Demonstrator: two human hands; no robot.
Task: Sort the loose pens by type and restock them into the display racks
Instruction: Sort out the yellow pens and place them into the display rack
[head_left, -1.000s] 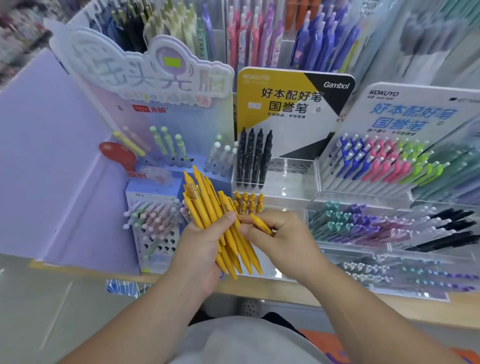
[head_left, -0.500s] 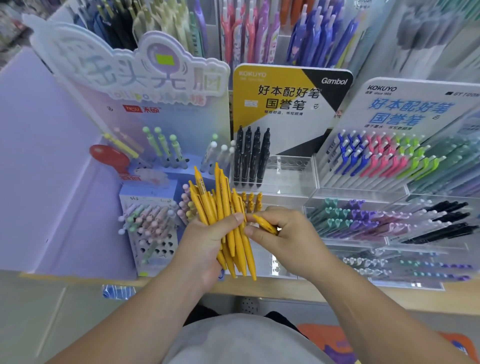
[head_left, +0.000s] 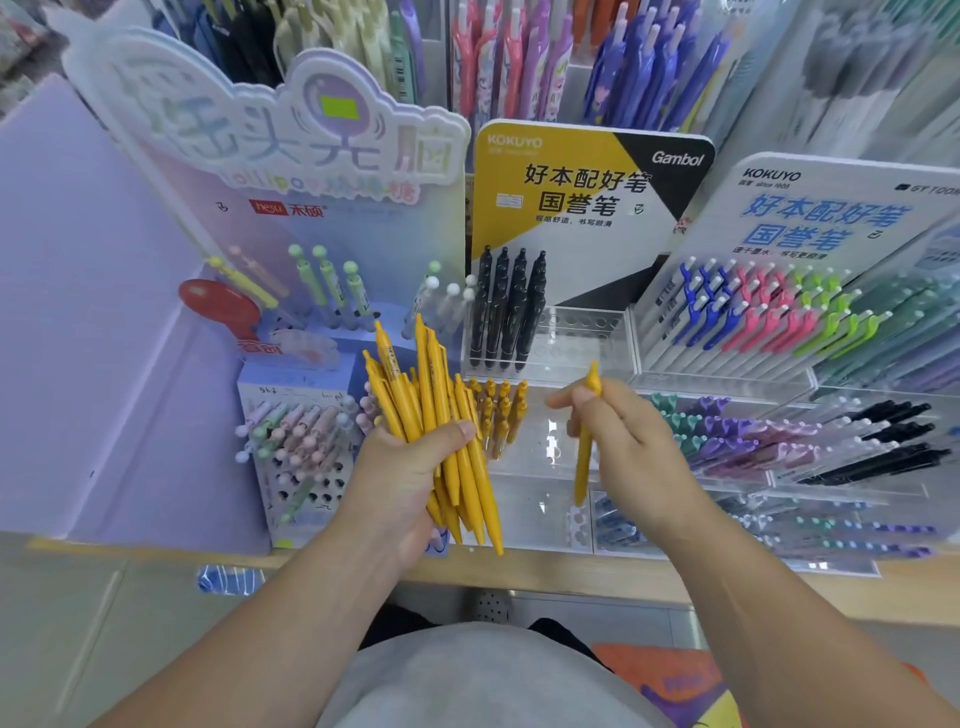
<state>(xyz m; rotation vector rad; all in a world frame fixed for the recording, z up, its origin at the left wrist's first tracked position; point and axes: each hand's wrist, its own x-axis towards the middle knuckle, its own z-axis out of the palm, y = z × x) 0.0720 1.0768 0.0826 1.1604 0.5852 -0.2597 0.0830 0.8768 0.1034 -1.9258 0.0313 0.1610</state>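
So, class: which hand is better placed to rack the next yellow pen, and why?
The right hand: it pinches one yellow pen by the clear rack; the left hand is full, gripping the pen bundle.

At twelve o'clock hanging pens (head_left: 498, 57) run off the top edge; at two o'clock racks (head_left: 857, 78) are blurred. The left hand (head_left: 400, 483) partly hides the yellow pen bundle (head_left: 431, 384).

Beyond the right hand (head_left: 628, 447), which pinches one yellow pen (head_left: 584, 457), a yellow-and-black card (head_left: 587, 208) reads "KOKUYO", "Gambol" and "好本配好笔 国誉笔". Right of that grip, a white card (head_left: 810, 218) shows "KOKUYO" and the same characters in blue. Beyond the left hand (head_left: 400, 483), which grips a bundle of yellow pens (head_left: 431, 395), a pastel sign (head_left: 291, 135) carries a red "hesu 禾硕" label.
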